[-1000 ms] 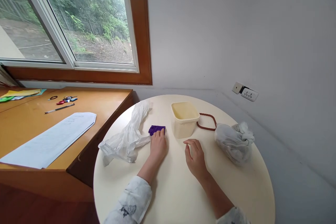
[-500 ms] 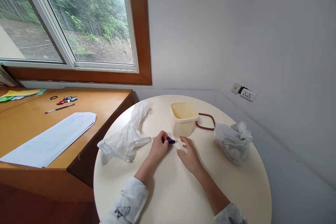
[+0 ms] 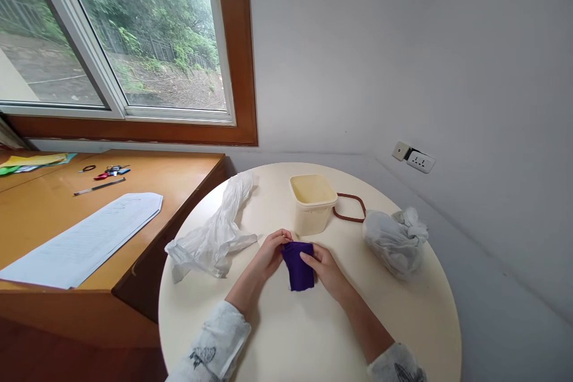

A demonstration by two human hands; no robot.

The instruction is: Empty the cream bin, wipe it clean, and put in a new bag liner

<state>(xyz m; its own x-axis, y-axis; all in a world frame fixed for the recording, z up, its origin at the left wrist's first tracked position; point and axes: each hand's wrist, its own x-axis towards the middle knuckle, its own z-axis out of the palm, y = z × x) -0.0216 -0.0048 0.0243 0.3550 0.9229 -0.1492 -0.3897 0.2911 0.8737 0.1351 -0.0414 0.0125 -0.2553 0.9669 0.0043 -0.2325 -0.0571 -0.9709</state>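
Observation:
A purple cloth (image 3: 299,270) hangs between my two hands, partly unfolded, in front of the cream tub. My left hand (image 3: 272,250) grips its upper left corner, fingers closed. On the right edge, my right hand (image 3: 323,264) pinches the cloth with the thumb lying on its face. The cream tub (image 3: 312,218) stands upright without a lid just beyond the hands, and its visible inside shows nothing. A brown square ring (image 3: 350,218) lies against the tub's right side.
On the round table (image 3: 290,334), a crumpled white plastic bag (image 3: 215,242) lies left and a knotted, filled bag (image 3: 394,245) sits right. Papers (image 3: 89,239), a pen (image 3: 99,187) and keys (image 3: 114,172) rest on the wooden desk (image 3: 188,170).
The purple cloth, earlier mostly bunched in my left hand, is spread out downward. My right hand has gone from open fingers to gripping the cloth's right edge.

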